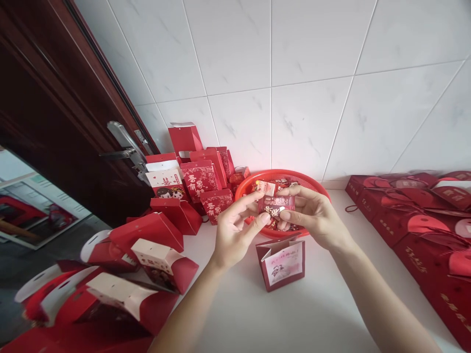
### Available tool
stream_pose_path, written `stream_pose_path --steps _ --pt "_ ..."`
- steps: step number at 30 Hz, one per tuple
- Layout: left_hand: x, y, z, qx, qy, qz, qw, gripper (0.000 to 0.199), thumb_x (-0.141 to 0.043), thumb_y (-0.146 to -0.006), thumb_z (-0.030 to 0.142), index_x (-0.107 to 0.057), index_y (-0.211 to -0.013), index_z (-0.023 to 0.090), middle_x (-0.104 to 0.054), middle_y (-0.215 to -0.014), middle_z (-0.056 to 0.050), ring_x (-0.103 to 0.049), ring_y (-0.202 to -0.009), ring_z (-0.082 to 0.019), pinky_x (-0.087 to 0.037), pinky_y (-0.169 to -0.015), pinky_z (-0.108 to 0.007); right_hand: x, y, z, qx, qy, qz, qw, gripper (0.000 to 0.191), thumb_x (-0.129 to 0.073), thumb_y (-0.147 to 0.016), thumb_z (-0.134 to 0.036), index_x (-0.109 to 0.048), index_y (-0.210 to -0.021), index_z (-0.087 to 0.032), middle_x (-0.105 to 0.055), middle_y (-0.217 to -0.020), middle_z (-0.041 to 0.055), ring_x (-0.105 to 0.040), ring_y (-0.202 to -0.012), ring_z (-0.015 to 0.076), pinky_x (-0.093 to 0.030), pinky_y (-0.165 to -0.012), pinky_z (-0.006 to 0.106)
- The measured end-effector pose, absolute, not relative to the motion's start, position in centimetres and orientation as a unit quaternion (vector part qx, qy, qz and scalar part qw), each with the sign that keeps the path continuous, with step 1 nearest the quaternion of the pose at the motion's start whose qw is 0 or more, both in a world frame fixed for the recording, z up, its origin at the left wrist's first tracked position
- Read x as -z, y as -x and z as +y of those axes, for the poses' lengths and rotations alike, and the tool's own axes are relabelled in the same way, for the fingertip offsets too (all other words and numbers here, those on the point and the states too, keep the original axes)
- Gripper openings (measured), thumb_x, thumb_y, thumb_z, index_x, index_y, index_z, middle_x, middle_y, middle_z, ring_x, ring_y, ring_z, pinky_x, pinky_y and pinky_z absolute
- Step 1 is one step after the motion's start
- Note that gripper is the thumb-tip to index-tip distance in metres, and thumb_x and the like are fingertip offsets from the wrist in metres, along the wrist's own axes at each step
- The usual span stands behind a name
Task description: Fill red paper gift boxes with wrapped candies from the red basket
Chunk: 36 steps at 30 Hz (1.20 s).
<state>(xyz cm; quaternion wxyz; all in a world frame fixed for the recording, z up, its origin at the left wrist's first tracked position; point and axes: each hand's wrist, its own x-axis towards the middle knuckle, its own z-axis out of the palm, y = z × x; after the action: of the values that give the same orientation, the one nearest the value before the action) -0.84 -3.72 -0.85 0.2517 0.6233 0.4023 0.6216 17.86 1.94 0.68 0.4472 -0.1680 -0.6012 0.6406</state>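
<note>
Left hand point(237, 228) and right hand point(312, 211) are grasping a red wrapped packet point(274, 204) between thumbs and fingers, holding it over the red basket point(300, 178). White tiled wall point(309, 73) is rising behind; dark door point(59, 93) is standing at left. White table point(239, 318) is supporting the setup. Red boxes point(390, 220) are lining its right side; assorted red cartons point(209, 176) are crowding its left. Basket is holding further wrapped pieces. Open-topped small carton point(283, 267) is standing upright just before it, its pale label facing the viewer. Pale packet point(266, 188) is showing beside the left fingers; contact cannot be determined.
</note>
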Motion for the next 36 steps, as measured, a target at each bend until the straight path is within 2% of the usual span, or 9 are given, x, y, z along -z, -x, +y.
stream_pose_path --steps 6,11,14,17,20,24,27,31,36 --pt "0.3 1.3 -4.1 -0.55 -0.685 0.409 0.247 0.058 -0.071 -0.091 0.028 -0.049 -0.145 0.025 -0.075 -0.095 -0.005 -0.073 -0.086 -0.019 -0.061 -0.086 -0.034 -1.2 -19.1 2.1 -0.593 0.166 -0.664 0.425 0.02 -0.08 -0.083 -0.032 -0.076 -0.1 -0.022 -0.077 -0.091 0.0055 -0.074 -0.079 0.0203 -0.065 -0.076 0.038" --pt "-1.6 2.3 -5.8 -0.38 -0.787 0.453 0.173 0.007 -0.067 -0.09 0.022 -0.071 -0.095 0.022 -0.07 -0.112 -0.007 -0.069 -0.106 -0.022 -0.054 -0.094 -0.033 -1.8 -20.9 2.5 -0.526 0.202 -0.691 0.453 0.017 -0.082 -0.081 -0.03 -0.078 -0.096 -0.023 -0.076 -0.097 0.0063 -0.074 -0.084 0.0226 -0.065 -0.077 0.038" --pt "-1.9 2.2 -6.4 -0.224 -0.84 0.469 0.158 0.018 -0.06 -0.094 0.02 -0.075 -0.084 0.024 -0.069 -0.111 -0.005 -0.068 -0.103 -0.022 -0.052 -0.087 -0.031 -2.1 -21.7 2.5 -0.506 0.211 -0.722 0.422 0.016 -0.079 -0.083 -0.031 -0.079 -0.097 -0.022 -0.076 -0.098 0.0077 -0.073 -0.085 0.0236 -0.065 -0.074 0.038" --pt "-1.1 1.6 -6.2 -0.17 -0.849 0.474 0.158 0.029 -0.052 -0.097 0.016 -0.075 -0.081 0.023 -0.072 -0.098 -0.003 -0.069 -0.088 -0.019 -0.05 -0.076 -0.028 -2.4 -22.2 2.5 -0.48 0.208 -0.762 0.381 0.014 -0.076 -0.086 -0.03 -0.078 -0.095 -0.02 -0.076 -0.091 0.0067 -0.072 -0.08 0.0214 -0.064 -0.073 0.034" --pt "0.0 1.0 -5.4 -0.197 -0.825 0.502 0.169 0.027 -0.052 -0.095 0.014 -0.077 -0.089 0.024 -0.074 -0.093 -0.002 -0.069 -0.086 -0.02 -0.05 -0.074 -0.028 -2.6 -22.5 2.5 -0.445 0.194 -0.811 0.327 0.013 -0.074 -0.088 -0.031 -0.079 -0.093 -0.02 -0.076 -0.087 0.0064 -0.072 -0.08 0.0218 -0.062 -0.072 0.034" --pt "0.5 0.8 -4.8 -0.208 -0.783 0.549 0.206 0.021 -0.067 -0.086 0.022 -0.076 -0.105 0.024 -0.075 -0.106 -0.002 -0.071 -0.095 -0.023 -0.053 -0.081 -0.031 -2.8 -23.0 2.7 -0.404 0.19 -0.846 0.291 0.013 -0.072 -0.089 -0.03 -0.079 -0.094 -0.02 -0.077 -0.089 0.0058 -0.072 -0.08 0.0212 -0.061 -0.072 0.033" --pt "0.2 0.7 -5.1 -0.166 -0.781 0.56 0.219 0.039 -0.074 -0.08 0.03 -0.073 -0.118 0.023 -0.071 -0.12 -0.006 -0.068 -0.111 -0.028 -0.054 -0.09 -0.035 -2.9 -23.2 2.8 -0.384 0.187 -0.862 0.273 0.013 -0.069 -0.091 -0.027 -0.076 -0.096 -0.018 -0.076 -0.093 0.0068 -0.072 -0.085 0.0201 -0.059 -0.076 0.031" --pt "-0.4 0.1 -6.1 -0.134 -0.803 0.538 0.217 0.057 -0.074 -0.079 0.028 -0.063 -0.135 0.026 -0.062 -0.137 -0.007 -0.06 -0.126 -0.03 -0.05 -0.103 -0.038 -2.9 -23.1 2.7 -0.37 0.17 -0.885 0.225 0.012 -0.067 -0.092 -0.023 -0.074 -0.1 -0.016 -0.076 -0.098 0.0072 -0.072 -0.089 0.0186 -0.058 -0.078 0.029" --pt "-0.7 -0.6 -7.4 -0.125 -0.833 0.503 0.192 0.047 -0.074 -0.08 0.023 -0.064 -0.126 0.025 -0.065 -0.127 -0.006 -0.061 -0.118 -0.028 -0.05 -0.101 -0.038 -2.7 -22.8 1.7 -0.333 0.153 -0.913 0.177 0.012 -0.066 -0.091 -0.016 -0.074 -0.1 -0.017 -0.076 -0.094 0.0052 -0.069 -0.082 0.0161 -0.053 -0.074 0.026"
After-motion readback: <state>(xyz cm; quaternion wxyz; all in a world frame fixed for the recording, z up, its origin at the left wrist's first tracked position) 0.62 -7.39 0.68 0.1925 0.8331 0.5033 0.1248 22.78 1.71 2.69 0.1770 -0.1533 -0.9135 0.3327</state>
